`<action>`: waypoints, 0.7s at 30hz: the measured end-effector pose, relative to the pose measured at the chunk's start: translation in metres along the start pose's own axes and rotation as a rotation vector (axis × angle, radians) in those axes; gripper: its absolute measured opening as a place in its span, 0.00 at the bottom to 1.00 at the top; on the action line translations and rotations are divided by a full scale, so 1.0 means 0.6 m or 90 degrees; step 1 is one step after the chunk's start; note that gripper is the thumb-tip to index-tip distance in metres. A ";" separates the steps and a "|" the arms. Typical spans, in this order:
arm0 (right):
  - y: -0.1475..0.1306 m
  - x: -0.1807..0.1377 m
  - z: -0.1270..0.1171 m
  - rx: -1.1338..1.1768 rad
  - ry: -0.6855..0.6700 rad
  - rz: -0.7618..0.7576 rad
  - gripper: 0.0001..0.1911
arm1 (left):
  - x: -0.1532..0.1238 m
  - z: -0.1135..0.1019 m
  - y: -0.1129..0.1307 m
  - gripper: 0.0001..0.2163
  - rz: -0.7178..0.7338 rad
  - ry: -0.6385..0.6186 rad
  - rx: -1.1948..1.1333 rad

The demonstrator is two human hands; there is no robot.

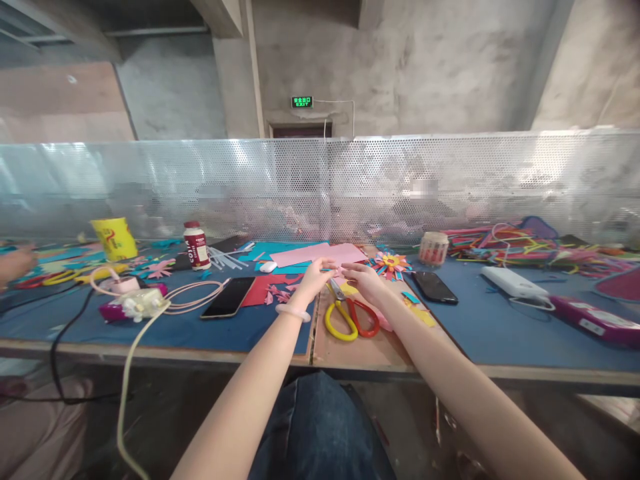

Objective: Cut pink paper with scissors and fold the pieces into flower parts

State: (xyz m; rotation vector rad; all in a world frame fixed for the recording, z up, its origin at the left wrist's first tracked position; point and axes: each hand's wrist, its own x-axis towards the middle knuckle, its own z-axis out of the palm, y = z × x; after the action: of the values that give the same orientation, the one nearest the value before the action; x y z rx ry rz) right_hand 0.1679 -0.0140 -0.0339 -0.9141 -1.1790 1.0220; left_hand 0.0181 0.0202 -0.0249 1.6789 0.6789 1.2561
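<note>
My left hand (314,279) and my right hand (364,277) reach out side by side over the table. Their fingertips pinch a small pink paper piece (336,269) between them, just in front of a larger pink paper sheet (320,254). A pale bracelet sits on my left wrist. Scissors with one yellow and one red handle (349,315) lie on the bare wood right below my hands. A folded paper flower (391,264) rests just right of my right hand.
Two dark phones (229,297) (435,287) lie left and right. Also on the blue mat (210,327): a white bottle (195,245), a yellow cup (115,238), pink cables, a power bank (515,283) and coloured strips. Another person's hand (15,263) shows far left. A perforated screen (450,180) closes the back.
</note>
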 end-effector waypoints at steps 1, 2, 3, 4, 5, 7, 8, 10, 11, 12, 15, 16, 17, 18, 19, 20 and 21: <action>0.002 0.001 0.000 -0.020 0.009 -0.007 0.15 | 0.000 0.000 0.000 0.14 -0.007 -0.002 -0.001; 0.003 0.002 0.001 -0.041 0.017 -0.015 0.15 | 0.000 0.001 0.000 0.14 -0.013 -0.004 -0.001; 0.004 0.002 0.002 -0.062 0.022 -0.023 0.15 | 0.001 0.001 0.001 0.13 -0.019 -0.006 0.001; 0.004 0.002 0.003 -0.083 0.025 -0.031 0.15 | 0.001 0.001 0.001 0.13 -0.025 -0.008 0.003; 0.004 0.002 0.005 -0.103 0.026 -0.039 0.15 | 0.000 0.000 0.001 0.12 -0.031 -0.009 0.006; 0.003 0.001 0.008 -0.143 0.023 -0.056 0.14 | -0.001 -0.001 0.002 0.11 -0.038 -0.009 0.011; 0.002 0.001 0.010 -0.164 0.021 -0.065 0.13 | -0.001 -0.002 0.003 0.10 -0.040 -0.006 0.014; 0.000 0.001 0.013 -0.210 0.023 -0.086 0.11 | -0.003 -0.004 0.005 0.09 -0.044 0.002 0.017; 0.000 0.001 0.014 -0.235 0.028 -0.098 0.11 | -0.005 -0.004 0.005 0.09 -0.046 0.006 0.016; -0.001 0.001 0.015 -0.261 0.035 -0.110 0.10 | -0.005 -0.005 0.006 0.09 -0.051 0.011 0.015; -0.003 0.000 0.019 -0.338 0.053 -0.145 0.09 | -0.007 -0.005 0.008 0.09 -0.077 0.022 0.005; -0.004 -0.001 0.020 -0.362 0.055 -0.155 0.10 | -0.007 -0.004 0.008 0.10 -0.085 0.026 0.001; -0.005 -0.002 0.021 -0.384 0.057 -0.165 0.10 | -0.007 -0.004 0.007 0.10 -0.091 0.028 -0.001; -0.006 -0.003 0.023 -0.406 0.059 -0.175 0.10 | -0.006 -0.004 0.006 0.09 -0.094 0.031 -0.003; -0.007 -0.005 0.024 -0.427 0.061 -0.185 0.10 | -0.006 -0.004 0.005 0.09 -0.095 0.034 -0.002; -0.008 -0.006 0.025 -0.448 0.064 -0.196 0.09 | -0.005 -0.005 0.003 0.09 -0.095 0.037 0.000; -0.008 -0.007 0.025 -0.468 0.066 -0.205 0.09 | -0.004 -0.005 0.002 0.09 -0.094 0.040 0.004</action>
State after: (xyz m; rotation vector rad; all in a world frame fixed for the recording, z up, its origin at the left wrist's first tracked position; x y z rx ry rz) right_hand 0.1532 -0.0192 -0.0280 -1.2655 -1.5828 0.2593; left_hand 0.0144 0.0186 -0.0249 1.5700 0.8299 1.2062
